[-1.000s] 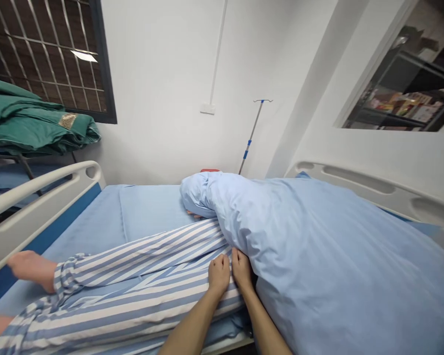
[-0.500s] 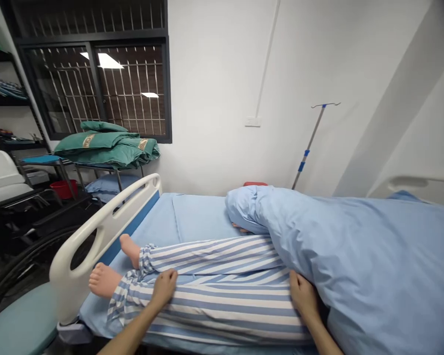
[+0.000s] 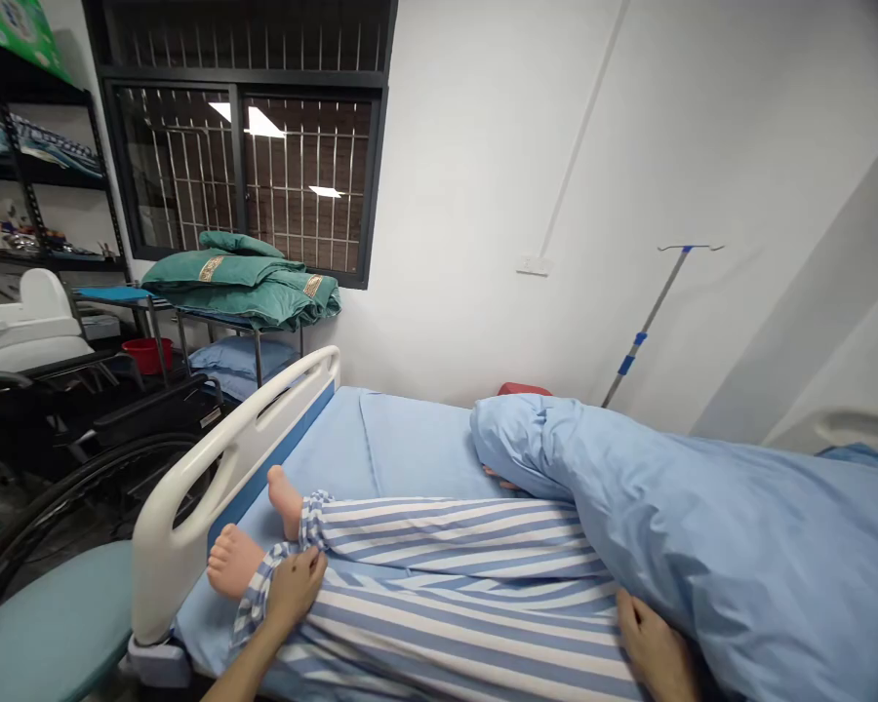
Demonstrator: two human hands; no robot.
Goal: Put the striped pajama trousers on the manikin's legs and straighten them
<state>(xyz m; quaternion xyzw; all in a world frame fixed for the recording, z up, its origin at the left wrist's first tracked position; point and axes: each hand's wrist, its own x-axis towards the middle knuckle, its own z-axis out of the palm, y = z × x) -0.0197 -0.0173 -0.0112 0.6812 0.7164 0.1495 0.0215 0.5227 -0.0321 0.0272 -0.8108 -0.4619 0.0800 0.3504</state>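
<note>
Blue quilt (image 3: 738,546) hides the upper body; right hand (image 3: 655,648) seemingly flat.

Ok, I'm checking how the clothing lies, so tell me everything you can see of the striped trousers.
The striped trousers are blue and white, of a soft woven-looking cloth, worn on two legs stretched along the bed. Bare feet stick out of the bunched cuffs by the footboard. The left hand rests at the near cuff, the right hand on the upper leg, where the light blue blanket covers the rest.

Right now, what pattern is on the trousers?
Blue and white stripes on the trousers, clearest in the head view.
</note>
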